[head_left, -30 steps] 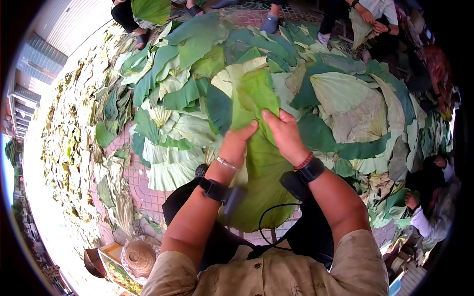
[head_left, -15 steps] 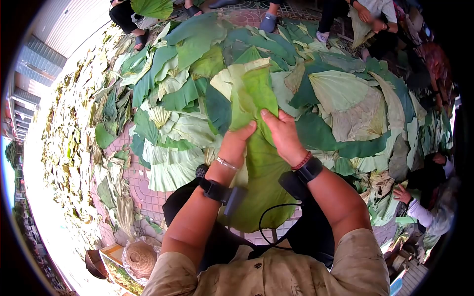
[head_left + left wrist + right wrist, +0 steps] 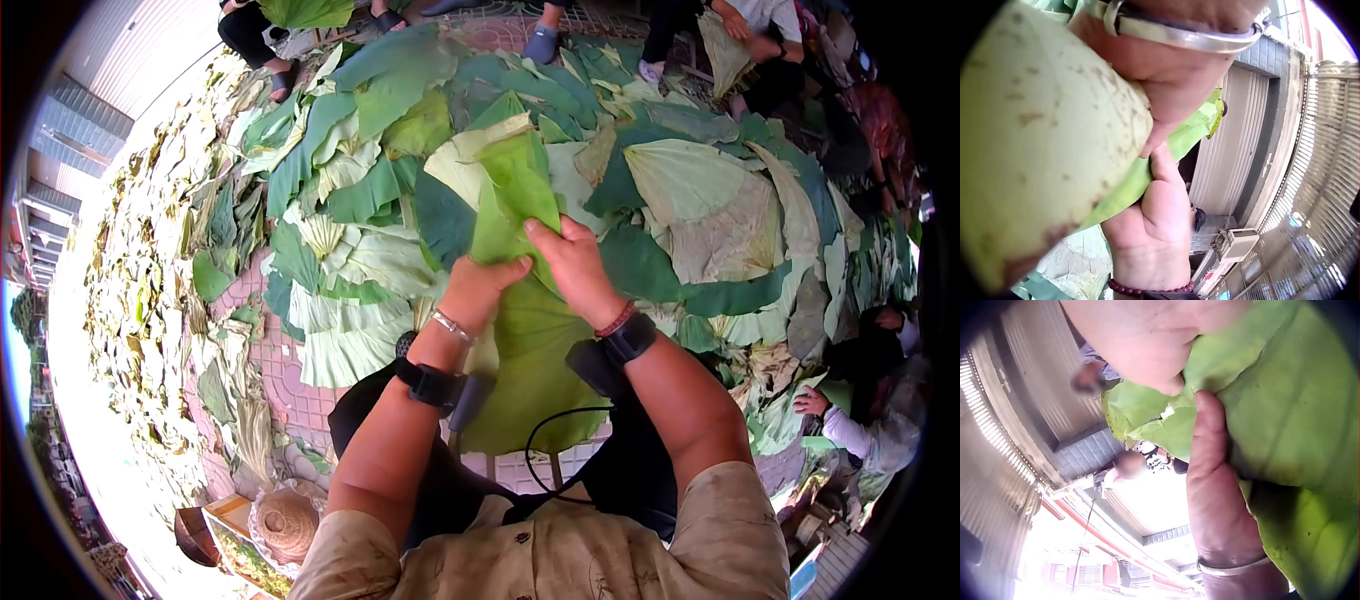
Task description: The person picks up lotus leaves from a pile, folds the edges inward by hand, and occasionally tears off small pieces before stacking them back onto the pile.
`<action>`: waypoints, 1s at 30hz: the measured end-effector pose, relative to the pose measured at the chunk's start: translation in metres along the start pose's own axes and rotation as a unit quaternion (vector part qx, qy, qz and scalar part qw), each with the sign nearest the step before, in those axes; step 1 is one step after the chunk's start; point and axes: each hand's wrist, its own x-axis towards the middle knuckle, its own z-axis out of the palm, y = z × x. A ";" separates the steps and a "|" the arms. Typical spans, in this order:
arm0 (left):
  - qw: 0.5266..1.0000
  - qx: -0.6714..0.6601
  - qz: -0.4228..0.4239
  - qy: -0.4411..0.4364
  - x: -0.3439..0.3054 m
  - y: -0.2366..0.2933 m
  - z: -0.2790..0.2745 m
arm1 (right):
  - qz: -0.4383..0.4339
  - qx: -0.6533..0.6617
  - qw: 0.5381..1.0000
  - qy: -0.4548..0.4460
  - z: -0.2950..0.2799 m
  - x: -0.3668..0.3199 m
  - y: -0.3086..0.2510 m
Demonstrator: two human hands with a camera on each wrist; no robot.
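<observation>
Both hands hold one large green leaf point(image 3: 520, 340) in front of the body, its wide lower part hanging between the forearms. My left hand point(image 3: 478, 292) pinches it from the left with the thumb on top; my right hand point(image 3: 572, 262) pinches it from the right, thumb pointing up-left. The fingers beneath the leaf are hidden. A paler leaf part point(image 3: 458, 165) sticks out above the hands. In the right wrist view the left thumb presses the green leaf point(image 3: 1297, 412), which has a small tear near its edge.
Overlapping leaves point(image 3: 690, 190) cover the ground ahead, with more leaves point(image 3: 140, 300) along the left. A straw hat point(image 3: 285, 525) lies at the lower left. Other people sit at the top and right, one with a leaf point(image 3: 722, 50). A black cable point(image 3: 535, 440) loops near my lap.
My left hand has shifted slightly down, its wrist turning, and its thumb now points more sideways. The upper part of the held leaf has folded a little differently. My right hand has barely moved.
</observation>
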 end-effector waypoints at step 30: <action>0.990 -0.134 0.026 0.044 -0.005 0.002 0.009 | -0.003 0.098 0.995 0.028 0.007 -0.005 0.007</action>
